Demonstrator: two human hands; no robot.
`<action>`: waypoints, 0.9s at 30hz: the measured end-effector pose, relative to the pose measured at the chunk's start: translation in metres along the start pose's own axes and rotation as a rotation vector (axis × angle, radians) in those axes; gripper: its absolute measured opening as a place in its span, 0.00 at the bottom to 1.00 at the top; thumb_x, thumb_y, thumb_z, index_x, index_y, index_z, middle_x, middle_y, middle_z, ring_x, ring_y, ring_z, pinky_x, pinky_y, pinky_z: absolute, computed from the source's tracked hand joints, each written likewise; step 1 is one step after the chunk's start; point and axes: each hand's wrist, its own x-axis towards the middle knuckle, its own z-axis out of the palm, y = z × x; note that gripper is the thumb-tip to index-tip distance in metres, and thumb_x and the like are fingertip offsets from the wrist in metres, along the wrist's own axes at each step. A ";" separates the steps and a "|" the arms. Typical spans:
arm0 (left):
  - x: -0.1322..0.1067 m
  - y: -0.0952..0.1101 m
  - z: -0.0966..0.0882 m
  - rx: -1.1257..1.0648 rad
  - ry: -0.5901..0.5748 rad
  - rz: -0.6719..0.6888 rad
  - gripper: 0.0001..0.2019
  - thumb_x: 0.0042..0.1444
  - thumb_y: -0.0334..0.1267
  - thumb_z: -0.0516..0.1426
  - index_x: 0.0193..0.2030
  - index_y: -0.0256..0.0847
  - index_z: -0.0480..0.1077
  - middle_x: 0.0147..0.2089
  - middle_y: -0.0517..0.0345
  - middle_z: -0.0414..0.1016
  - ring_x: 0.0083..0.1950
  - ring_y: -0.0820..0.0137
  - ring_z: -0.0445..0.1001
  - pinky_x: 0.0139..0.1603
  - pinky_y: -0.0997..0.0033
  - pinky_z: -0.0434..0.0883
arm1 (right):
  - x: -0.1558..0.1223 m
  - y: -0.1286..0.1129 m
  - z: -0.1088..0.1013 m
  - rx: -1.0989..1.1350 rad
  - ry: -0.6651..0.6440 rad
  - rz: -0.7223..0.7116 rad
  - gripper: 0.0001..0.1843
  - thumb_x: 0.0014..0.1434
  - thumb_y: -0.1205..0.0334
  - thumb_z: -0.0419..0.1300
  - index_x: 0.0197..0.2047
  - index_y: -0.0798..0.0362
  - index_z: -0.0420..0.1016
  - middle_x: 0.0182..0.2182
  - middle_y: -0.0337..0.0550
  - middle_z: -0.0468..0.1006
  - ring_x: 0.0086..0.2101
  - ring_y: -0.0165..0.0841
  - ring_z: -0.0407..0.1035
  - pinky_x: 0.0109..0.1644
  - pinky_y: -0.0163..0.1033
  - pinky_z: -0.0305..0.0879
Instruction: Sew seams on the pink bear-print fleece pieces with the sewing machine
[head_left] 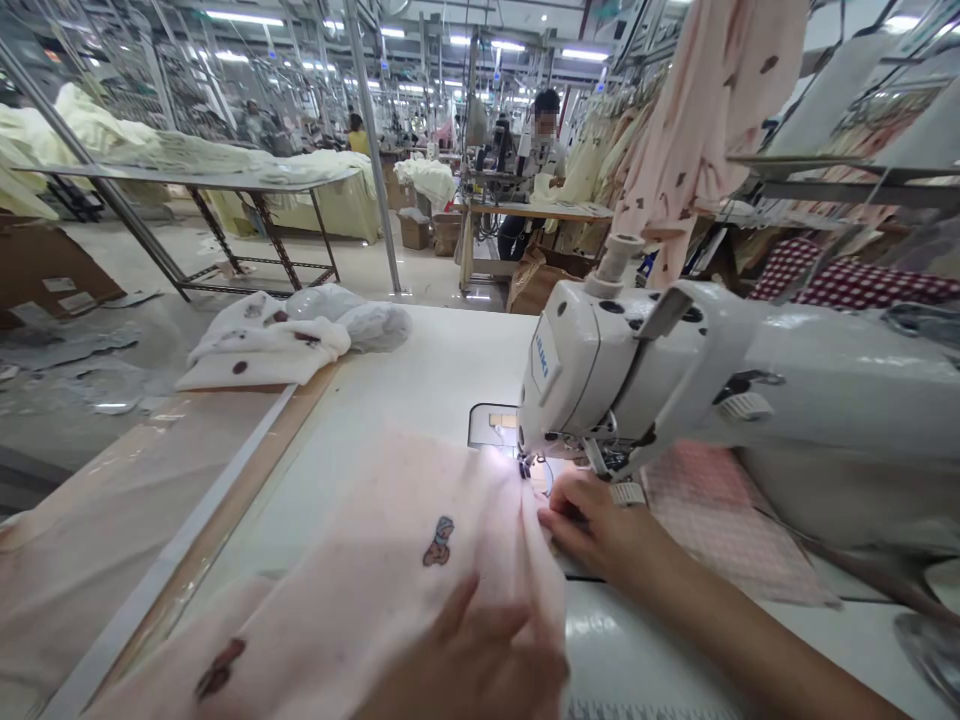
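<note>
White sewing table [420,370]: we list pink printed fabric [375,530] lying lengthwise, running up to the industrial sewing machine [622,380], the right hand [600,530] nearest that end, fingers bent against a fold, pinching or not we cannot tell, the left hand [465,660] open, flat on it.

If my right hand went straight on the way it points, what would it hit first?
Your right hand would meet the raised fold of pink fabric first, right at the fingertips, though depth is unclear.

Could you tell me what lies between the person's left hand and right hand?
In the head view, a fold of pale pink printed fabric lies between the left hand and the right hand.
</note>
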 end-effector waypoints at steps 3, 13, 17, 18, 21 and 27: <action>0.038 -0.036 -0.017 -0.127 -0.003 -0.062 0.09 0.58 0.31 0.52 0.45 0.38 0.66 0.47 0.52 0.74 0.52 0.64 0.70 0.63 0.54 0.57 | 0.001 0.004 -0.001 0.038 0.019 -0.012 0.05 0.55 0.64 0.56 0.28 0.50 0.65 0.24 0.32 0.73 0.23 0.26 0.67 0.27 0.31 0.60; 0.036 -0.060 -0.015 -0.102 -0.133 -0.034 0.17 0.61 0.41 0.51 0.55 0.39 0.62 0.61 0.46 0.61 0.63 0.56 0.57 0.62 0.44 0.52 | -0.015 0.008 -0.006 -0.024 0.265 -0.118 0.15 0.61 0.65 0.47 0.44 0.54 0.73 0.40 0.50 0.76 0.42 0.41 0.69 0.43 0.46 0.66; 0.045 -0.065 -0.016 -0.148 -0.125 0.003 0.15 0.60 0.42 0.51 0.52 0.39 0.63 0.59 0.47 0.62 0.62 0.57 0.58 0.63 0.46 0.50 | -0.024 -0.008 -0.003 0.018 0.275 -0.156 0.15 0.62 0.63 0.50 0.50 0.54 0.68 0.45 0.50 0.75 0.47 0.40 0.67 0.47 0.46 0.67; 0.045 -0.066 -0.014 -0.157 -0.120 -0.008 0.15 0.60 0.42 0.51 0.52 0.39 0.63 0.59 0.46 0.62 0.62 0.57 0.58 0.63 0.46 0.51 | -0.023 -0.009 -0.001 0.009 0.263 -0.134 0.14 0.61 0.63 0.51 0.48 0.54 0.69 0.44 0.50 0.75 0.46 0.42 0.68 0.46 0.48 0.67; 0.043 -0.065 -0.011 -0.157 -0.116 -0.031 0.15 0.60 0.41 0.51 0.52 0.39 0.62 0.60 0.45 0.60 0.62 0.56 0.57 0.61 0.45 0.53 | -0.014 -0.002 0.002 -0.006 0.242 -0.070 0.08 0.58 0.65 0.51 0.38 0.52 0.70 0.35 0.45 0.77 0.38 0.40 0.71 0.39 0.45 0.68; 0.042 -0.058 -0.012 -0.147 -0.127 -0.054 0.14 0.60 0.40 0.50 0.52 0.41 0.62 0.60 0.48 0.61 0.62 0.57 0.56 0.62 0.46 0.52 | -0.008 0.027 -0.012 -0.046 0.315 -0.066 0.15 0.58 0.67 0.46 0.30 0.52 0.73 0.32 0.49 0.74 0.36 0.40 0.70 0.36 0.42 0.67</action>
